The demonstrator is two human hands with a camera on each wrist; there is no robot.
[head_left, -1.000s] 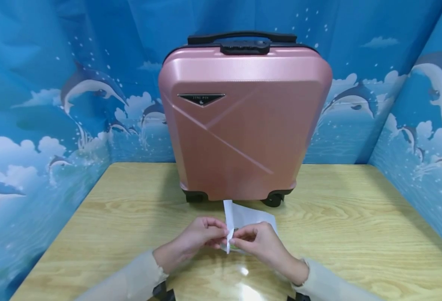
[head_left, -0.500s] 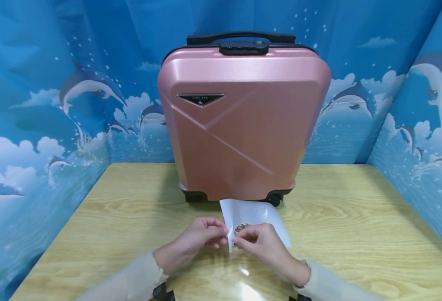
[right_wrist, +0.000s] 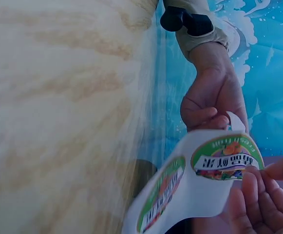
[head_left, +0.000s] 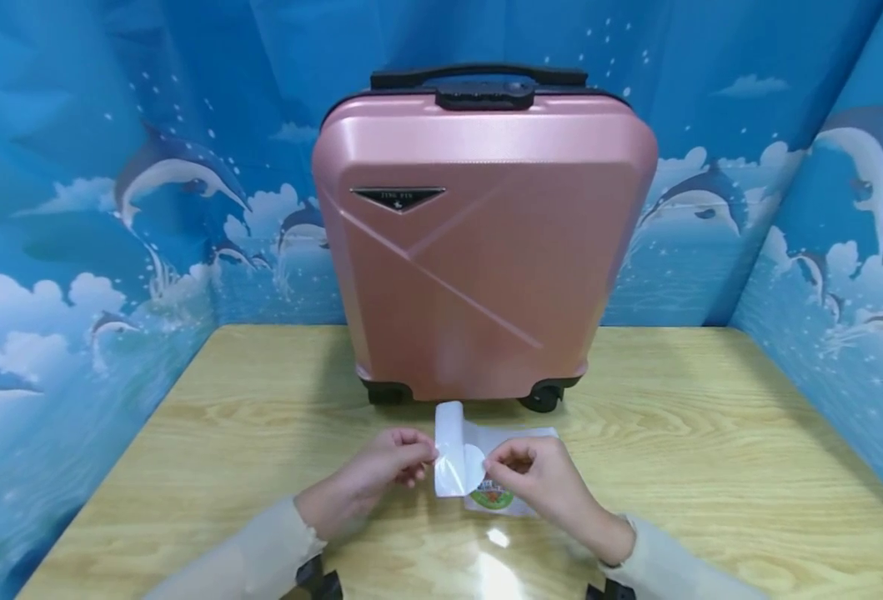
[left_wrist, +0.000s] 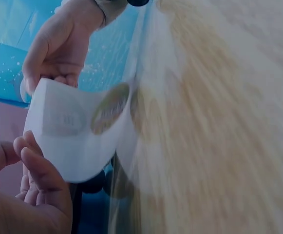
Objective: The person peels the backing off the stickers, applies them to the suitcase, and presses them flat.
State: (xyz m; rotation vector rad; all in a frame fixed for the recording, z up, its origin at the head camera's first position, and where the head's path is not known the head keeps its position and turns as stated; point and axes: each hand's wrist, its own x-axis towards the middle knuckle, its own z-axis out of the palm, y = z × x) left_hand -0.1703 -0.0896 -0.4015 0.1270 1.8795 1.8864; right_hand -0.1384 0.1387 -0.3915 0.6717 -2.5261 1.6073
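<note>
My left hand (head_left: 384, 467) pinches the left edge of a white strip of sticker backing (head_left: 449, 442), which is folded back just above the table. From the fold sticks out a round sticker (head_left: 474, 468), white underside up, partly off the backing. The thumb and index finger of my right hand (head_left: 542, 479) pinch that sticker's right edge. A second sticker (head_left: 492, 497) with a green rim and fruit print lies flat on the strip below. In the right wrist view the pinched sticker's printed face (right_wrist: 224, 158) shows, reading "Fresh fruit".
A pink hard-shell suitcase (head_left: 479, 250) stands upright right behind the strip, black handle (head_left: 486, 71) on top and wheels (head_left: 542, 398) on the wooden table (head_left: 261, 400). A blue dolphin-print curtain (head_left: 223, 67) encloses the back and sides.
The strip has been bent further back and moved slightly left. The sticker's white underside now stands out from the fold, and my right hand has drawn a little to the right.
</note>
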